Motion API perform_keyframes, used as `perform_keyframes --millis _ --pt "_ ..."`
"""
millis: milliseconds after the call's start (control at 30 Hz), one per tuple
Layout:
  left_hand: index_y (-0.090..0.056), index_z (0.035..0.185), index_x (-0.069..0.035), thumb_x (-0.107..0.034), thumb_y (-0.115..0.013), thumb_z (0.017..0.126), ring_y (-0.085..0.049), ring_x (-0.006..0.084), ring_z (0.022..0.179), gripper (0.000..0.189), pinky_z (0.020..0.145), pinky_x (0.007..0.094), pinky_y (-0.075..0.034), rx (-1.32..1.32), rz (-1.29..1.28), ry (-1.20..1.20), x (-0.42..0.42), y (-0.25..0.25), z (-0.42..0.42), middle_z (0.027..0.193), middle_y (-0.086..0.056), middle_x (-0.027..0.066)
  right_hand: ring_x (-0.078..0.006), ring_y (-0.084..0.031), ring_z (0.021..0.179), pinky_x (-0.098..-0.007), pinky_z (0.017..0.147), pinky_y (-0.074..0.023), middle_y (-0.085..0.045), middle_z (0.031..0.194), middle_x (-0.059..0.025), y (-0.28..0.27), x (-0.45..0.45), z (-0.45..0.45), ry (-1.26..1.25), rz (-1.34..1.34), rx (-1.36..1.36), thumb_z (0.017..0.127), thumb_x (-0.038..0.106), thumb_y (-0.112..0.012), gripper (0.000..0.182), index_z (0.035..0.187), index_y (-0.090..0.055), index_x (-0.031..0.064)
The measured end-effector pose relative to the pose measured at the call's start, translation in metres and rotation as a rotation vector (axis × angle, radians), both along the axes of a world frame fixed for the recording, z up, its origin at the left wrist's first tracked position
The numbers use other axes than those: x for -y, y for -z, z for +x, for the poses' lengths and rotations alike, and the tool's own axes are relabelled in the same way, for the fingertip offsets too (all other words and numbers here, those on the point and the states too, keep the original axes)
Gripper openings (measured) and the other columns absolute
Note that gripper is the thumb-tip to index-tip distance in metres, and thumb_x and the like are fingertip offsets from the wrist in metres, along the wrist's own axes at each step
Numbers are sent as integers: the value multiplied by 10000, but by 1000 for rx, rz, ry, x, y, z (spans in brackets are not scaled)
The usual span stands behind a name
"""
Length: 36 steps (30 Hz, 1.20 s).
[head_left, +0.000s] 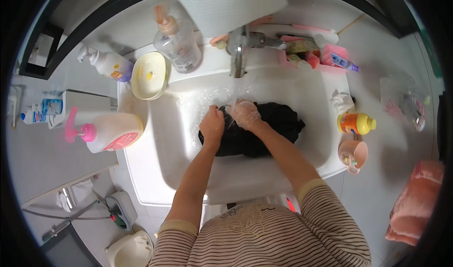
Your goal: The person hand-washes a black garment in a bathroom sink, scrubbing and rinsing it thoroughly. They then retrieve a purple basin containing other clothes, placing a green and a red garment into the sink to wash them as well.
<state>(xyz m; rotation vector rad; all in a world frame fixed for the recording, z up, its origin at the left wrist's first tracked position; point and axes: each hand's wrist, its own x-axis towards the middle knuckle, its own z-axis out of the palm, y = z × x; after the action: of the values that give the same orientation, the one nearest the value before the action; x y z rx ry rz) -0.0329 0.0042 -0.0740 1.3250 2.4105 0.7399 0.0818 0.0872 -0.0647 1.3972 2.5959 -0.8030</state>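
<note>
A wet black cloth item (272,132) lies bunched in the white washbasin (170,175). My left hand (212,123) is closed on the left part of the black cloth. Under the thin stream from the metal faucet (238,60), my right hand (246,114) is wet with suds and rests on the cloth's upper edge, its fingers partly hidden; I cannot tell whether it grips. Splashing, foamy water spreads in the basin to the left of and above my left hand.
Pump bottles (115,134) and a pale soap dish (150,75) line the left rim. Behind and right of the faucet is a pink organizer (331,68) with a tube. A crumpled tissue (342,102), a yellow bottle (355,124) and a pink cup (352,155) stand along the right.
</note>
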Motion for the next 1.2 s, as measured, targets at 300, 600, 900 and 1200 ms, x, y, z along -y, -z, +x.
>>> perform_keyframes --millis 300,600,900,1200 --pt "-618 959 -71 -147 -506 868 -545 270 483 163 512 373 -436 128 234 -128 41 -95 -25 556 -560 137 -294 -497 1167 -398 976 -390 -518 1264 -138 -56 16 102 169 -330 284 757 433 -686 613 1237 -492 104" --pt "-627 884 -9 -84 -594 784 -564 255 706 129 645 344 -461 -11 230 121 131 -143 -70 800 -623 137 -306 -505 1094 -402 883 -416 -575 1107 -97 -65 40 68 -76 291 -345 655 175 -741 532 1144 -551 85" --pt "-442 1333 -206 -484 -660 705 -386 406 1211 721 839 607 -362 -395 -175 417 46 -54 5 1232 -508 128 -338 -488 1143 -452 940 -388 -544 1237 -150 -48 51 19 321 43 -185 834 533 -528 643 1309 -472 103" --pt "-614 893 -65 -302 -616 710 -557 284 803 299 703 459 -375 -412 -46 564 -8 -14 -11 762 -581 95 -293 -595 931 -428 807 -426 -655 922 -114 11 2 -4 234 17 -116 843 350 -473 322 905 -656 92"
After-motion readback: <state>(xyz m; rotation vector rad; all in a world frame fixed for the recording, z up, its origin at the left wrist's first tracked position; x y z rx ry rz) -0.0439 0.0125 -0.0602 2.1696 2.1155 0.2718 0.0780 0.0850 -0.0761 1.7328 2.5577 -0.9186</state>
